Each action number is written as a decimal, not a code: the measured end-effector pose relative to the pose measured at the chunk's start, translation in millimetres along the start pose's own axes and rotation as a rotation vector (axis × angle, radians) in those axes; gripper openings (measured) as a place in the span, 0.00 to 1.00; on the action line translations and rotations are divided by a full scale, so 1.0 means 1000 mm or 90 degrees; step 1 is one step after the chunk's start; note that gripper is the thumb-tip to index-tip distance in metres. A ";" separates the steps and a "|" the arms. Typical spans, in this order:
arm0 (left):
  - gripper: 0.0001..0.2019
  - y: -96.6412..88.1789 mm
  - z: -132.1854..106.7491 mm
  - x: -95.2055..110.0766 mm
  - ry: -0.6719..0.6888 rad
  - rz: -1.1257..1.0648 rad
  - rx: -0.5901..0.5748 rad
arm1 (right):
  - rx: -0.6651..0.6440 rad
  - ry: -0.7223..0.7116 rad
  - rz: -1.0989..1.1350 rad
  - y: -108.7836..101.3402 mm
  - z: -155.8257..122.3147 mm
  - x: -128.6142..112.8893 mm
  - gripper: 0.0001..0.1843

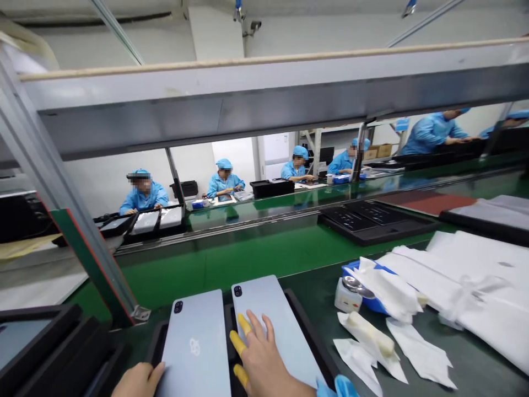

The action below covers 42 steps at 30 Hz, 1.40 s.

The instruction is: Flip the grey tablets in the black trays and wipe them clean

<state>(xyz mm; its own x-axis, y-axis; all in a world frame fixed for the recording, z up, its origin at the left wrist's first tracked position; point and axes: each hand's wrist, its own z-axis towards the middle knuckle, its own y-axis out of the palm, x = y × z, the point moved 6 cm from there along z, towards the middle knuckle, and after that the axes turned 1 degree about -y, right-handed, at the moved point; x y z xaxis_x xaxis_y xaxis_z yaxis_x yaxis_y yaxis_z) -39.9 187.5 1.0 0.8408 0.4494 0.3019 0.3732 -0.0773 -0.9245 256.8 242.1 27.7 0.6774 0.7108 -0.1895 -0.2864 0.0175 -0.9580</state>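
Observation:
Two light-blue tablets lie back up, side by side, in a black foam tray [295,309] in front of me. The left tablet [198,342] bears a pale logo. My left hand [138,380] is at the tray's left side, its thumb over the rim against that tablet's edge; its other fingers look curled and are partly cut off. On the right tablet [268,298] my right hand [262,353] lies with fingers spread, yellow finger cots on the thumb and two fingers. Its thumb side reaches over the gap between the tablets.
Black trays [49,353] are stacked at left beside a metal post [78,209]. To the right are a dispenser bottle [347,296], crumpled wipes [419,350] and white sheets [487,286]. Beyond runs a green conveyor [256,248] carrying another tray [376,220]; several co-workers in blue sit across it.

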 end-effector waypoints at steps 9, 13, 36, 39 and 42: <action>0.36 -0.002 0.012 0.013 -0.045 -0.251 -0.018 | -0.037 0.044 0.073 -0.018 0.009 0.002 0.39; 0.35 -0.038 0.005 0.041 0.061 -0.312 0.035 | 0.093 0.090 0.036 -0.081 -0.008 0.016 0.42; 0.14 -0.034 -0.047 0.202 0.171 0.207 0.215 | 0.310 0.443 0.874 -0.025 -0.049 0.115 0.29; 0.16 -0.018 -0.035 0.199 0.176 0.211 0.234 | 0.282 0.461 0.887 0.003 -0.048 0.122 0.33; 0.15 -0.005 -0.019 0.186 0.150 0.223 0.226 | 0.250 0.471 0.892 0.018 -0.052 0.130 0.41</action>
<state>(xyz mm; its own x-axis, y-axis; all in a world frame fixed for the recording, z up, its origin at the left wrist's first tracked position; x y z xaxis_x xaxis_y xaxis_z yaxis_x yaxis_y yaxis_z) 122.2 254.3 66.2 0.9714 0.2355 -0.0311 -0.0649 0.1372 -0.9884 374.7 298.5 -25.1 -0.1207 -0.1470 -0.9817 -0.9892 -0.0650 0.1314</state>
